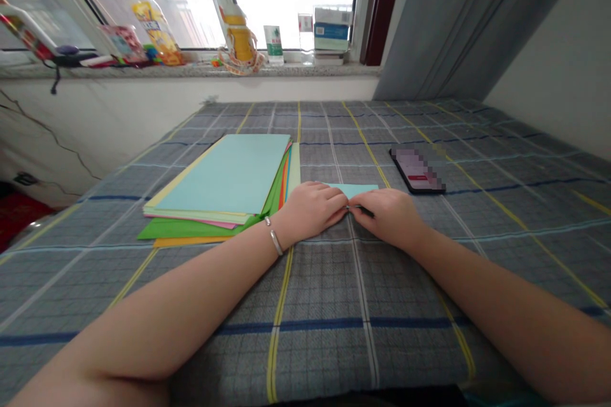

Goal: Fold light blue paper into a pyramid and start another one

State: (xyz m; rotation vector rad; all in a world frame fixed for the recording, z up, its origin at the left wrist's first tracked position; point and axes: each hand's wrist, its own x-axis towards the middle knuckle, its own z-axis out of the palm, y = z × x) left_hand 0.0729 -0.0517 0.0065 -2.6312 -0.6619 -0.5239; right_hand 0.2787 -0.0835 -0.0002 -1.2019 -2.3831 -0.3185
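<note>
A small sheet of light blue paper (360, 190) lies on the plaid cloth, its far edge showing beyond my hands and its near part covered by them. My left hand (316, 208), with a silver bracelet at the wrist, is closed, its fingertips pressed together on the paper's near edge. Against those fingertips, my right hand (392, 216) pinches the same edge between thumb and fingers. A narrow dark strip shows by the right fingers; I cannot tell whether it is shadow or an object. Left of my hands lies a stack of coloured paper (229, 172) with a light blue sheet on top.
A phone (417, 172) with its screen lit lies to the right on the plaid cloth (324, 305). Along the windowsill (191, 70) stand a yellow-labelled bottle (155, 25), a yellow cup (238, 38), a tube (273, 44), a clear bottle (306, 28) and boxes (331, 35).
</note>
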